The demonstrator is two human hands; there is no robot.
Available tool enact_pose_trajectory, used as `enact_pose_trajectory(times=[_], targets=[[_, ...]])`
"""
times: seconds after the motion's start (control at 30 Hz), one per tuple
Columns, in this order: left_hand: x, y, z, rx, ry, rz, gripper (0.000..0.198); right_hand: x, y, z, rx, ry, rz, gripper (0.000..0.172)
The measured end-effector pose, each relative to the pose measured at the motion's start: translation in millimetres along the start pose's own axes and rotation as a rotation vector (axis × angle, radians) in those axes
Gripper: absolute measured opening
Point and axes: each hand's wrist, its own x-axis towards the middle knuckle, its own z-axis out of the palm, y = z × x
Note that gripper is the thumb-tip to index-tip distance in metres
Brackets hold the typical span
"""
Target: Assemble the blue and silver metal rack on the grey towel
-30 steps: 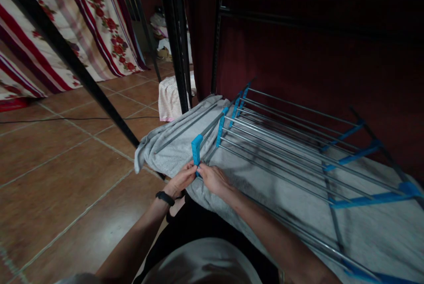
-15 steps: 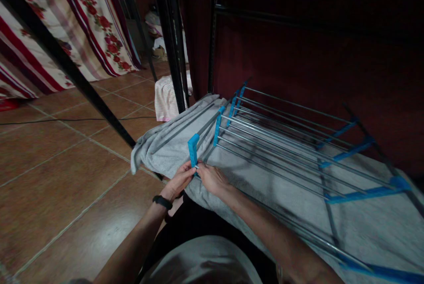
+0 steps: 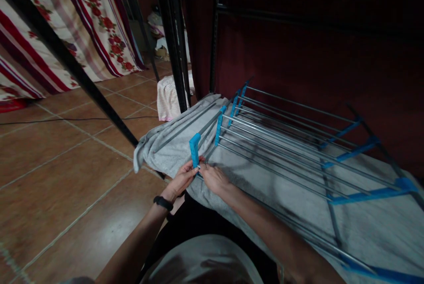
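1. Step in hand, prob.: fiddling w/ a joint at the lower end of the blue bracket point(image 3: 194, 149), at the near L corner of the drying rack point(image 3: 219, 129). Judged from both hands meeting there; can't tell if the joint is being fitted or undone.
2. L hand point(image 3: 182, 179): fingers pinched on the bracket's lower end, thumb toward the R hand point(image 3: 213, 178).
3. R hand: fingertips closed on a small shiny bit point(image 3: 199, 167), right beside the bracket. Poss. a rod tip or screw; too small to tell, & the fingers hide most of it.
4. Bracket vs. grip: stands tilted, top sticking up clear of both hands, low end betw. the fingertips. Grey tube point(image 3: 210, 124) runs back from its top twd the rack's next blue piece.
5. Rack: spread on the grey blanket point(image 3: 175, 156), main rods beyond & to the R of the hands, not gripped. Near rods point(image 3: 326, 244) run past the R forearm point(image 3: 261, 215) to a blue strip point(image 3: 380, 272), bottom R.
6. Next move, my read: calls for L to steady the bracket while R works the shiny bit straight, w/o twisting. Main risk: small part slipping & getting lost in blanket folds.
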Motion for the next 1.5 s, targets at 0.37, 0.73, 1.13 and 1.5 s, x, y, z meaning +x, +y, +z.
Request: enact_pose_trajectory(times=[0.37, 0.73, 1.13, 1.5], targets=[[-4.8, 5.7, 17.4, -0.048, 0.084, -0.01, 0.049, 0.3, 3.0, 1.9, 0.02, 0.009, -0.032, 0.04], [-4.7, -1.5, 26.3, -0.053, 0.163, 0.063, 0.044, 0.4, 1.6, 4.2, 0.079, -0.013, -0.024, 0.034], [-5.7, -4.5, 13.5, 0.0, 0.078, 0.019, 0.041, 11.3, 20.2, 5.8, 0.3, -0.037, -0.056, 0.032], [-5.6, -1.3, 18.6, -0.07, 0.071, -0.018, 0.044, 2.5, 13.2, 3.2, 0.223, -0.036, -0.038, 0.035]])
